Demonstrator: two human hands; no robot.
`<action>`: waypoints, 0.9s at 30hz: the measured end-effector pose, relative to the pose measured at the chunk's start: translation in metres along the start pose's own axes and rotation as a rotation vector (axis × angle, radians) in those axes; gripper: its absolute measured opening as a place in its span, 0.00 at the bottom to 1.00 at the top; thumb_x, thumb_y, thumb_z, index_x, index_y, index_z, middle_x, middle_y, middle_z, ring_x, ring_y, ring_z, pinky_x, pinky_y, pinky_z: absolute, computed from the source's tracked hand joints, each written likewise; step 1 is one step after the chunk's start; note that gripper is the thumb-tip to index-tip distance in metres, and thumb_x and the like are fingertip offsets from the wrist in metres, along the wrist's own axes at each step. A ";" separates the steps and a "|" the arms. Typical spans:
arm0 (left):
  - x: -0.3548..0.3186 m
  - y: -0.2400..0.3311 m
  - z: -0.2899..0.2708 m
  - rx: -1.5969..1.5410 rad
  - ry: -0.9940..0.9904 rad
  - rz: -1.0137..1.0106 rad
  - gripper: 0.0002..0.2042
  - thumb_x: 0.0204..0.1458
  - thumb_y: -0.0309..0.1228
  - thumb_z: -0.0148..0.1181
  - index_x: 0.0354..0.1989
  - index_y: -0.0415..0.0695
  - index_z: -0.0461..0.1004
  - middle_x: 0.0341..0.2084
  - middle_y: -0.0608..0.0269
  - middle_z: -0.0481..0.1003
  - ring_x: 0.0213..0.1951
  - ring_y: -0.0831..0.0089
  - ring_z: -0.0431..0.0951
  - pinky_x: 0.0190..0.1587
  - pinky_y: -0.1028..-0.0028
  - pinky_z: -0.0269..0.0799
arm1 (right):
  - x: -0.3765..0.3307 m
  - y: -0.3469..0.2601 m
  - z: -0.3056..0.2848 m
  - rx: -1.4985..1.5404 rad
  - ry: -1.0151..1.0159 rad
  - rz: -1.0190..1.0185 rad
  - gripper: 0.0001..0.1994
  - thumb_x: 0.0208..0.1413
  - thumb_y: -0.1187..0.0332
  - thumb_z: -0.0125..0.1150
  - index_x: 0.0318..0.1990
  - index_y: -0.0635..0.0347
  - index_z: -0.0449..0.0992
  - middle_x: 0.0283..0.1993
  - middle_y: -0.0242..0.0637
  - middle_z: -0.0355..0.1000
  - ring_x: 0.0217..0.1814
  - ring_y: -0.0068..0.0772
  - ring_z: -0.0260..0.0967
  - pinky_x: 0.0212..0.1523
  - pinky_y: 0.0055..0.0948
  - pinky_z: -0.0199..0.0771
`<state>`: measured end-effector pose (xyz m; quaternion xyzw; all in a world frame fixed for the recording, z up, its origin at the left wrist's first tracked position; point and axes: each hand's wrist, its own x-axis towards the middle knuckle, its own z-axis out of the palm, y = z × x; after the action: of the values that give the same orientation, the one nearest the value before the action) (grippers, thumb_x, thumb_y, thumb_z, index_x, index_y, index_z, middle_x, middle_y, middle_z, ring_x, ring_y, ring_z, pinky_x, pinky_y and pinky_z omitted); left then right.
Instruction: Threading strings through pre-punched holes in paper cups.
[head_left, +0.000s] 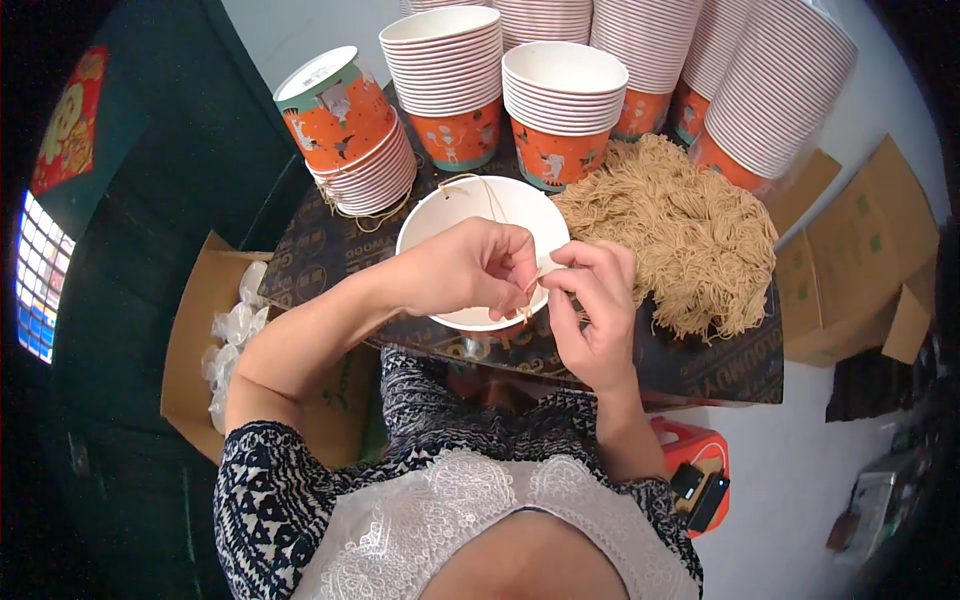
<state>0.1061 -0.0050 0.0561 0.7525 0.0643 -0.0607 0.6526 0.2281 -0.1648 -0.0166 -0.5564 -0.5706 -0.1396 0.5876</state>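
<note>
A white paper bucket (450,215) stands with its mouth up at the near part of the table, in front of me. Along its near right rim, both of my hands pinch a thin tan cord (527,314). My left hand (480,265) reaches over the bucket's mouth, its thumb and fingers closed on the cord. Facing it, my right hand (598,310) has thumb and forefinger pressed together at the cord just outside the rim. Another stretch of cord arcs over the far rim. The fingers partly hide the cord where they meet.
A heap of tan cords (670,235) lies right of the bucket. Stacked orange buckets (565,115) stand behind, with an upside-down stack (345,125) at left and taller stacks (780,90) at back right. Cardboard boxes (860,260) flank the dark table; a red stool (675,437) stands lower right.
</note>
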 end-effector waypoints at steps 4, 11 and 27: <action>-0.008 0.000 0.006 0.208 0.050 0.071 0.06 0.50 0.15 0.62 0.32 0.38 0.72 0.27 0.69 0.75 0.31 0.81 0.74 0.35 0.78 0.71 | 0.008 -0.004 -0.006 -0.112 -0.141 -0.017 0.05 0.47 0.78 0.61 0.33 0.61 0.76 0.42 0.36 0.71 0.50 0.44 0.63 0.52 0.41 0.60; -0.019 0.000 0.022 0.621 0.174 0.278 0.07 0.50 0.16 0.60 0.34 0.40 0.70 0.29 0.64 0.72 0.33 0.75 0.75 0.36 0.74 0.74 | 0.014 -0.011 -0.008 -0.089 -0.301 0.044 0.02 0.46 0.75 0.61 0.28 0.63 0.76 0.45 0.36 0.71 0.54 0.43 0.61 0.52 0.42 0.57; -0.020 -0.006 0.029 0.622 0.293 0.355 0.09 0.50 0.15 0.59 0.37 0.39 0.69 0.32 0.63 0.71 0.36 0.74 0.77 0.37 0.74 0.78 | 0.017 -0.006 -0.008 0.037 -0.445 0.146 0.05 0.47 0.77 0.61 0.33 0.64 0.77 0.55 0.39 0.69 0.66 0.49 0.55 0.67 0.45 0.52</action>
<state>0.0847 -0.0332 0.0494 0.9146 0.0042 0.1446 0.3777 0.2329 -0.1656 0.0028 -0.6023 -0.6467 0.0399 0.4663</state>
